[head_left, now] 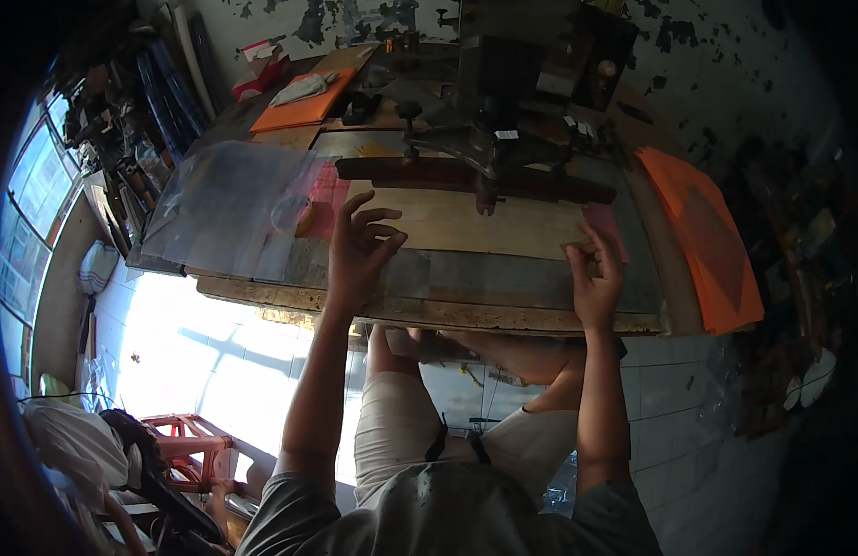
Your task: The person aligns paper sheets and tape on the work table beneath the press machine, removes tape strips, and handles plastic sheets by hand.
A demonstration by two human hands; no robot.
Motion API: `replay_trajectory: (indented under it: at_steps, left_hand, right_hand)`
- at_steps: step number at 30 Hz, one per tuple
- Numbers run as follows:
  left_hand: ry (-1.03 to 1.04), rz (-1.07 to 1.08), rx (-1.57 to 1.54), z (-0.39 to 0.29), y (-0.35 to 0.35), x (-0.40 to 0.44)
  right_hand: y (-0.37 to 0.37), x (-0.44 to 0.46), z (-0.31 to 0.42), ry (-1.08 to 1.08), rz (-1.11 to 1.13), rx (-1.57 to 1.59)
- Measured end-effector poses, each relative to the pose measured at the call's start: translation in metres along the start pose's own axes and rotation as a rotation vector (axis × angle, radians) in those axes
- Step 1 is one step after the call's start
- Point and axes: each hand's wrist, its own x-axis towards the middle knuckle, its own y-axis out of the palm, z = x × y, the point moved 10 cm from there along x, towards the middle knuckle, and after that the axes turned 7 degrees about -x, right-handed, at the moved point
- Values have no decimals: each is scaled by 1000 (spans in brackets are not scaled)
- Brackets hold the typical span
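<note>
Worktable: orange sheets right, dark bar partly hiding tan sheet

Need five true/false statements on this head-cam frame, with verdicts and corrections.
1. A dark bar runs crosswise along the far side of the tan sheet. True.
2. The left hand is clenched into a fist. False: the left hand's fingers are parted.
3. The right hand is nearer the tan sheet's right end than its left. True.
4. The see-through sheets lie at the right end of the table. False: the see-through sheets are at the left end.
5. Orange sheets lie at the table's right end. True.
</note>
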Motion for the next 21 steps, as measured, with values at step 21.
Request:
replay_trajectory:
  at_steps: [21]
  left_hand:
    - [5, -65, 226, 4, -5, -2]
  right_hand:
    - [-2, -2, 0, 26, -63, 178]
